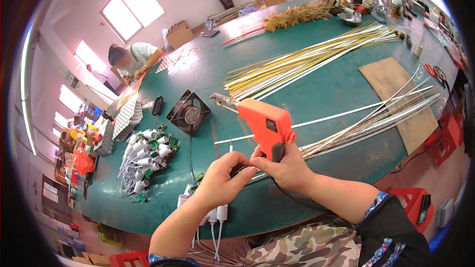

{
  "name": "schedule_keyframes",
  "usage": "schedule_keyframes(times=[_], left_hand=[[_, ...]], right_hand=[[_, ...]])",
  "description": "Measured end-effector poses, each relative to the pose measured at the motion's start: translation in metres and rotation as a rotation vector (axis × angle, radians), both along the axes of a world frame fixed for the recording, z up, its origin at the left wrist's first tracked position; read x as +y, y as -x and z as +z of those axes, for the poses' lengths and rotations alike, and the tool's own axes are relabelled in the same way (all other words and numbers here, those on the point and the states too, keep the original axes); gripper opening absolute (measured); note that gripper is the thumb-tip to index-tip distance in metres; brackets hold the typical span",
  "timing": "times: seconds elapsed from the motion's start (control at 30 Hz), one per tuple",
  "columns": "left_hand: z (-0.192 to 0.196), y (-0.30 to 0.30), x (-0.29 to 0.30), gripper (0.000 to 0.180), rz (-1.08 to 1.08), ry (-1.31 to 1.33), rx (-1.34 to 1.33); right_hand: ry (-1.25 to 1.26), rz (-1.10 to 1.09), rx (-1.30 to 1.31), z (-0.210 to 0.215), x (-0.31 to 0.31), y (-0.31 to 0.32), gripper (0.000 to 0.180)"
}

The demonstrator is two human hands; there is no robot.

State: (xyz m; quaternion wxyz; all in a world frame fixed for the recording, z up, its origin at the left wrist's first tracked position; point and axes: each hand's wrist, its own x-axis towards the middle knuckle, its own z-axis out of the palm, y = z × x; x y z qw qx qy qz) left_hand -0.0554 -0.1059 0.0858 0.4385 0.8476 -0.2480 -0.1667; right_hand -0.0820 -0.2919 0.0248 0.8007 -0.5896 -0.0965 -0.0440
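My right hand [287,165] grips the handle of an orange glue gun [264,123], whose metal nozzle [221,101] points up and to the left over the green table [321,89]. My left hand [225,178] sits against the right one, fingers pinched on a small dark part beside the gun's handle; what the part is cannot be made out. A thin white wire [231,144] sticks up just above the left hand. White lamp sockets with wires [213,215] hang at the table edge below my left wrist.
A pile of white sockets and green circuit boards [146,153] lies left, next to a black square fan [188,112]. Long yellow and silver rods [307,59] cross the table, with a brown board [401,99] at right. Other people sit at the far edges.
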Motion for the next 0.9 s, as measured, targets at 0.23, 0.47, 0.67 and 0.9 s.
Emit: schedule_keyframes(times=[0.23,0.47,0.67,0.9], left_hand=[[0.082,-0.008,0.038,0.013,0.232,-0.288,-0.331],[0.136,-0.023,0.09,0.011,0.379,-0.787,-1.122],[-0.013,-0.095,0.105,0.012,-0.084,-0.444,-0.573],[-0.082,-0.13,0.103,0.012,0.152,-0.239,-0.225]], right_hand=[[-0.092,-0.098,0.051,0.009,-0.009,-0.003,0.014],[-0.124,-0.113,-0.014,0.012,-0.009,-0.006,0.013],[-0.053,-0.103,-0.032,0.006,-0.007,-0.006,0.034],[0.077,-0.082,-0.008,0.034,-0.031,-0.031,0.048]])
